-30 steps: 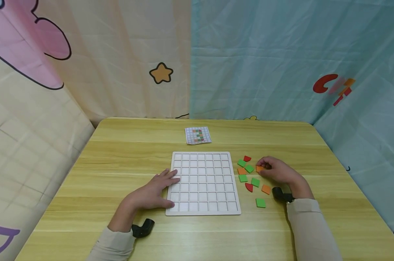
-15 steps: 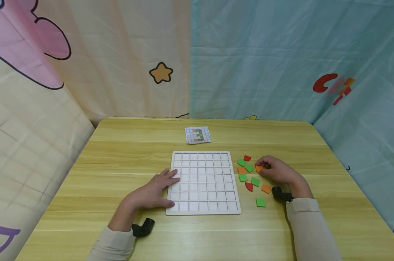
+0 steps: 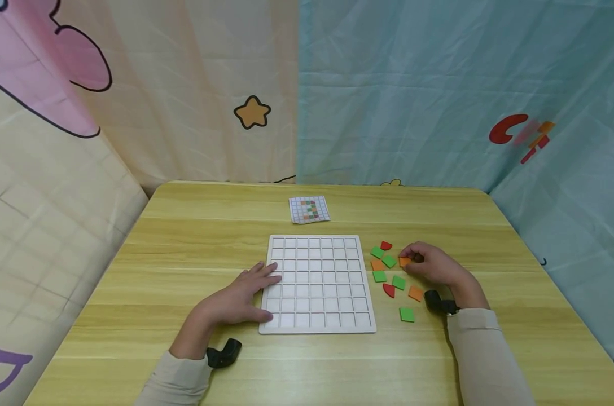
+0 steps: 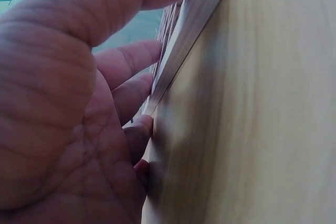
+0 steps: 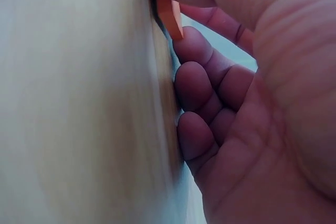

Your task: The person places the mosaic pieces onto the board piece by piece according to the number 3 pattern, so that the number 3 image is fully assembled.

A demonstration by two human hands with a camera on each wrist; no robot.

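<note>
A white grid board [image 3: 321, 291] lies flat in the middle of the table, its squares bare. My left hand [image 3: 236, 299] rests on the board's left edge with fingers spread; the left wrist view shows the thumb and fingertips along the board's side [image 4: 184, 40]. To the right of the board, my right hand [image 3: 436, 266] pinches an orange square tile [image 3: 404, 262] between thumb and fingers, low at the tabletop. In the right wrist view that orange tile [image 5: 170, 17] stands tilted beside the thumb, while the other fingers curl in.
Between board and right hand lie several loose pieces: green squares [image 3: 398, 282], orange squares [image 3: 415, 293] and red quarter-round pieces [image 3: 389, 290]. A small card [image 3: 309, 210] printed with a coloured grid pattern sits behind the board. Curtains [image 3: 388, 101] hang behind the wooden table [image 3: 185, 225].
</note>
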